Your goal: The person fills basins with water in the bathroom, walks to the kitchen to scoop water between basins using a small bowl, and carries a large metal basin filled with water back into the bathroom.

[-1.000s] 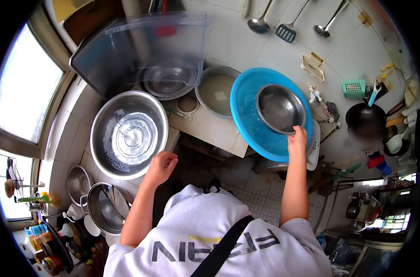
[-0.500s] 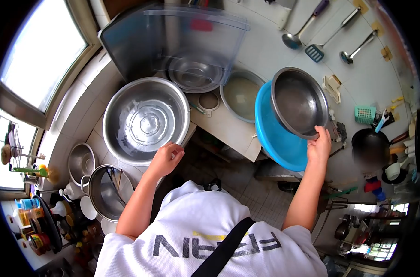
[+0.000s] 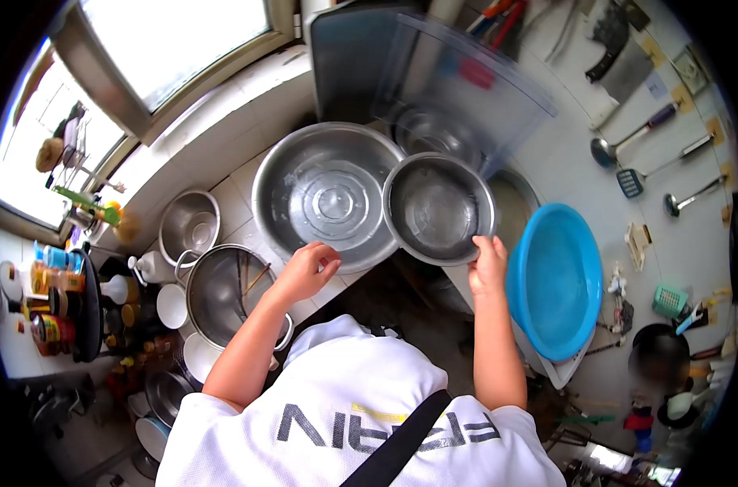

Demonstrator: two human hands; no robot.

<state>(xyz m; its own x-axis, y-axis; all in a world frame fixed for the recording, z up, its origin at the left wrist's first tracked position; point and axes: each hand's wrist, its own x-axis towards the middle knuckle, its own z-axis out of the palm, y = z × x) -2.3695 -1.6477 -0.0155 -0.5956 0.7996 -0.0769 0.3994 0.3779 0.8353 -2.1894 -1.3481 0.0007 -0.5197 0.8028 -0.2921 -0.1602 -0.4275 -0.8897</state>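
Note:
My right hand [image 3: 488, 266] grips the lower right rim of a metal basin [image 3: 438, 213], tilted so that its inside faces me. The basin is held up and overlaps the right side of a larger metal basin [image 3: 304, 174] on the counter. That larger basin looks wet inside. My left hand [image 3: 307, 272] hovers at its near rim, fingers loosely bent and nothing visible in them; whether it touches the rim I cannot tell. To the right of my right hand a blue plastic basin [image 3: 557, 284] stands with its inside showing.
A two-handled pot [image 3: 223, 296] with chopsticks and a smaller metal bowl [image 3: 189, 223] stand left. Behind are a clear plastic bin [image 3: 474, 89] and another metal basin [image 3: 438, 136]. Utensils, including a ladle [image 3: 604, 152], hang on the right wall. Bottles and jars [image 3: 56, 284] crowd the far left.
My right hand has carried the metal basin leftward, from over the blue basin to beside the large metal basin. My left hand stays near the large basin's rim. The view has turned left.

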